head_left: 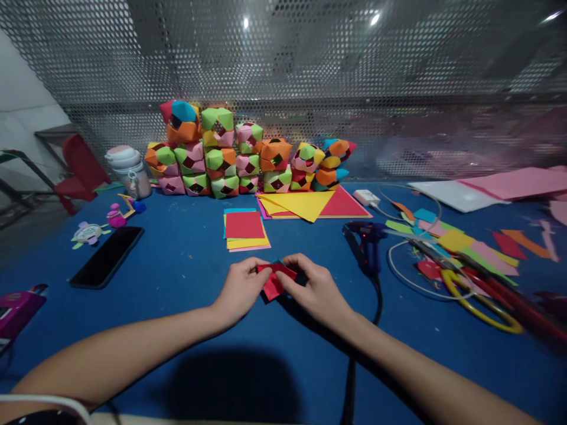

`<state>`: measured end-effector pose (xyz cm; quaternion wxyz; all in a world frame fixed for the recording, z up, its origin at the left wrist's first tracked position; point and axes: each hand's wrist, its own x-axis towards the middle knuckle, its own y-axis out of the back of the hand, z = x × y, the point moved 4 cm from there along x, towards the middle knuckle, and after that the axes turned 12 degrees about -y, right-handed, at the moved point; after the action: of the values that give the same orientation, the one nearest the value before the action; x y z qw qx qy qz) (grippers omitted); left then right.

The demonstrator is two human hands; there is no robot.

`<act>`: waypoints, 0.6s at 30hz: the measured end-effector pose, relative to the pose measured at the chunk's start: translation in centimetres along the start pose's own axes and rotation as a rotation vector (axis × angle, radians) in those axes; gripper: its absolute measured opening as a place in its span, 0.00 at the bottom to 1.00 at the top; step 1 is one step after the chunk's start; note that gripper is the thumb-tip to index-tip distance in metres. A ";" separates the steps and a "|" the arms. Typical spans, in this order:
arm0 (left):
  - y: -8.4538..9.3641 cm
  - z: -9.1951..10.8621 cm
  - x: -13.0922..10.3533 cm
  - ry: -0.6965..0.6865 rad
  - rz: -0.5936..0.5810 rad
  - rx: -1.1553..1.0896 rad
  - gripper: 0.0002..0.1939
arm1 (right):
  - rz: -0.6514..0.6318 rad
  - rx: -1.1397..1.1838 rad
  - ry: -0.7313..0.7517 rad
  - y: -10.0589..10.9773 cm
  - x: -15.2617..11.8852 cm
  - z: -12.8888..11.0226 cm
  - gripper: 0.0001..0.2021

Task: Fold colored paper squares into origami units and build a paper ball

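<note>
Between my two hands is a small piece of red folded paper, low over the blue table. My left hand pinches its left side with thumb and fingers. On the other side my right hand grips the paper, its thumb pressed on the red surface. A bit of blue shows at the paper's top edge. Just beyond the hands lies a stack of square coloured papers, red on top. To the right a dark blue glue gun rests on the table, its black cord running toward me.
Folded paper balls are piled along the perforated metal screen. Larger paper sheets lie before them. At left are a phone, a bottle and a paper turtle. Paper scraps and yellow-handled scissors lie right.
</note>
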<state>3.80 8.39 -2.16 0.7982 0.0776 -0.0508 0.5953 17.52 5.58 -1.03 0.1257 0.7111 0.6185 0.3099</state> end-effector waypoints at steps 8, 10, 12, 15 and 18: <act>0.0 -0.3 0.0 0.005 -0.032 -0.026 0.05 | 0.030 -0.016 0.098 -0.1 -0.2 0.1 0.07; 0.0 -0.4 -0.1 -0.007 -0.041 0.015 0.04 | 0.027 -0.024 0.140 -0.2 -0.3 0.0 0.07; 0.1 -0.5 -0.1 -0.023 -0.045 0.069 0.04 | 0.025 -0.027 0.167 -0.3 -0.5 -0.1 0.06; 0.2 -0.5 -0.1 -0.046 -0.051 0.132 0.04 | 0.017 -0.026 0.171 -0.3 -0.6 -0.3 0.06; 0.2 -0.5 0.0 -0.067 -0.054 0.173 0.04 | 0.011 -0.015 0.126 -0.2 -0.5 -0.4 0.04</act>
<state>3.55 8.51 -2.63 0.8020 0.1676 -0.0238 0.5729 17.08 5.06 -0.94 0.0900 0.6927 0.6188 0.3594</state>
